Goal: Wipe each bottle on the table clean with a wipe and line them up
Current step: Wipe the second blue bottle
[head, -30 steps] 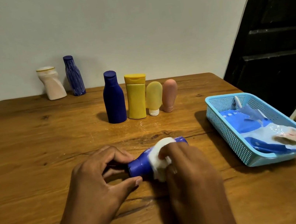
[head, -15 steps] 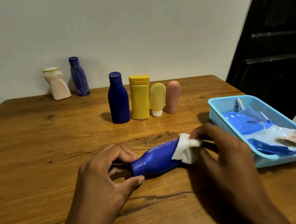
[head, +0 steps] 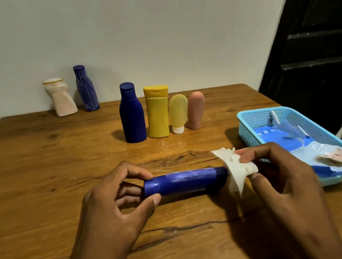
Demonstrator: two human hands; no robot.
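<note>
While the blue bottle (head: 185, 182) lies on its side near the front middle of the wooden table (head: 38, 172), the left hand (head: 112, 205) pinches its capped end between thumb and curled fingers, and the right hand (head: 285, 178) pinches a crumpled white wipe (head: 236, 168) at the bottle's base end. Pale streaks along the upper flank suggest that residue or moisture remains there; good practice would be to roll the bottle with the left fingers and draw the wipe along its length, so that each pass meets a fresh strip, then finish at the cap and the base. A firm hold at the cap should keep the smooth cylinder from skidding. Beyond it, four bottles stand upright in a close row: a dark blue bottle (head: 131, 113), a yellow bottle (head: 157, 111), a pale yellow tube (head: 178, 112) and a pink tube (head: 195, 109), probably the line to be joined. A white bottle (head: 61, 97) and a streaked blue bottle (head: 85, 88) stand apart at the far edge, apparently awaiting their turn. To the right, a light blue basket (head: 253, 120) holds the wipe packet (head: 317, 151).
</note>
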